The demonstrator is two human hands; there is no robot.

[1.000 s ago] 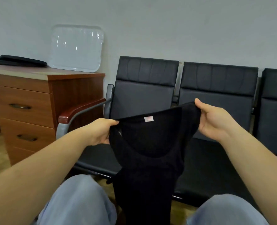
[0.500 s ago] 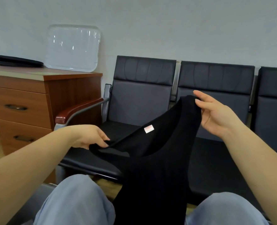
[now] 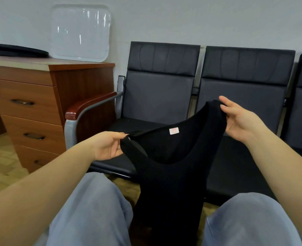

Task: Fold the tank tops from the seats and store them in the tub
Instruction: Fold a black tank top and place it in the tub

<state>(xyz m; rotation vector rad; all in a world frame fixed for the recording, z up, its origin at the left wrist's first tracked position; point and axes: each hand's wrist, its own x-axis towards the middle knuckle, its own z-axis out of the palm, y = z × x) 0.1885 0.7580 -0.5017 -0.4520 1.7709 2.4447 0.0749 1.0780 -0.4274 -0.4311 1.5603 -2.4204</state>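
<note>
Black tank top (image 3: 171,174) hangs between the knees, near the seats (image 3: 157,96); left hand (image 3: 107,148) and right hand (image 3: 239,121) pinch its straps. Spreading step; folding likely needs straps brought together.

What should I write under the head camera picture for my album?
Two hands, left hand and right hand, hold a black tank top by its straps before dark seats.

the black tank top (image 3: 171,174) hung between the knees, strap ends raised, neckline open, a small pink-white label (image 3: 174,131) inside, before the dark seats (image 3: 157,103).
</note>
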